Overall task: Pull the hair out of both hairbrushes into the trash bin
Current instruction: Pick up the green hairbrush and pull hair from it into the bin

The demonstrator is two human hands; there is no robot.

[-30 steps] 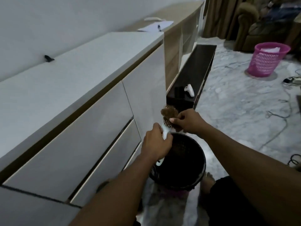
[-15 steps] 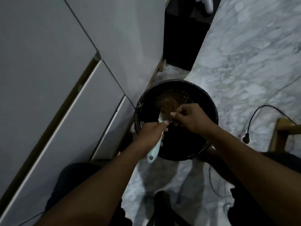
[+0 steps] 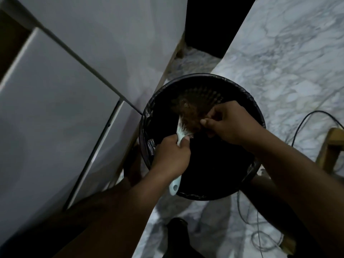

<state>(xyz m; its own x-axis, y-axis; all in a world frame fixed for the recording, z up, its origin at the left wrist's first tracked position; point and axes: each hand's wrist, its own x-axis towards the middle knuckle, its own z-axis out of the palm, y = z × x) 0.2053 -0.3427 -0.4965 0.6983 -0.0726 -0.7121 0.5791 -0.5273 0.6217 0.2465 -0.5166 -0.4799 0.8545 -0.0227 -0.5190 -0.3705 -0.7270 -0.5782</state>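
Observation:
A black round trash bin [image 3: 260, 118] with a black liner stands on the marble floor right below me. Over its opening my left hand [image 3: 170, 155] grips the handle of a pale blue hairbrush [image 3: 179, 132], bristles facing right. A brown clump of hair [image 3: 189, 112] clings to the brush head. My right hand [image 3: 230, 123] pinches that clump at its right edge, thumb and fingers closed on it. Only one brush is in view.
White cabinet drawers [image 3: 74, 90] rise close on the left of the bin. A dark low unit [image 3: 214, 25] lies beyond. Black cables [image 3: 301, 123] trail over the marble floor on the right, beside a wooden piece [image 3: 333, 146].
My view tipped from the room down onto the bin. Both hands and the brush came from above the bin's rim to over its opening; my right hand stays pinched on the hair.

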